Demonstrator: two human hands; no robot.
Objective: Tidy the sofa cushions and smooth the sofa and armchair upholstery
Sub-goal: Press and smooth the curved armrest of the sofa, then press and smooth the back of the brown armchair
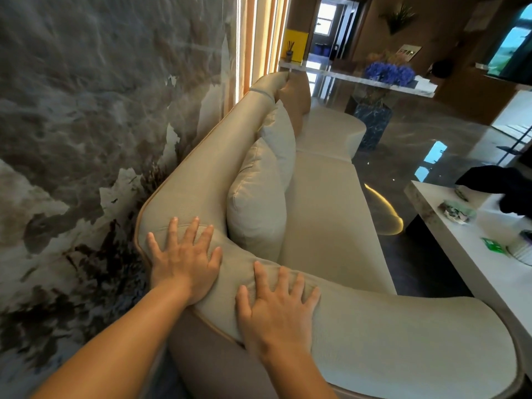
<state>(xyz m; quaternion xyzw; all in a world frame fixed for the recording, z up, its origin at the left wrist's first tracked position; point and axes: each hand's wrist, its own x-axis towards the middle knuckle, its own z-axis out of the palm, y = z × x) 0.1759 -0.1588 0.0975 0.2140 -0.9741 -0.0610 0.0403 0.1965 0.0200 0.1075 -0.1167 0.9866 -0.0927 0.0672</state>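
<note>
While we lean over the near corner of the sofa [331,203], both our hands lie flat on its cream upholstery, holding nothing. Our left hand [184,262] is spread wide on the rounded corner where the backrest [207,156] turns into the arm [403,338], palm just inside the tan piping at the outer edge. Our right hand [273,309] presses, fingers fanned, on the arm beside it, close to the left but not touching. Three cushions stand along the backrest: a cream cushion [256,208] nearest our hands, a paler cushion [280,139] behind it, and a tan cushion [296,102] at the far end. A marble wall [86,110] runs behind the sofa. A white table [466,254] stands to the right, with small items on its near edge.
</note>
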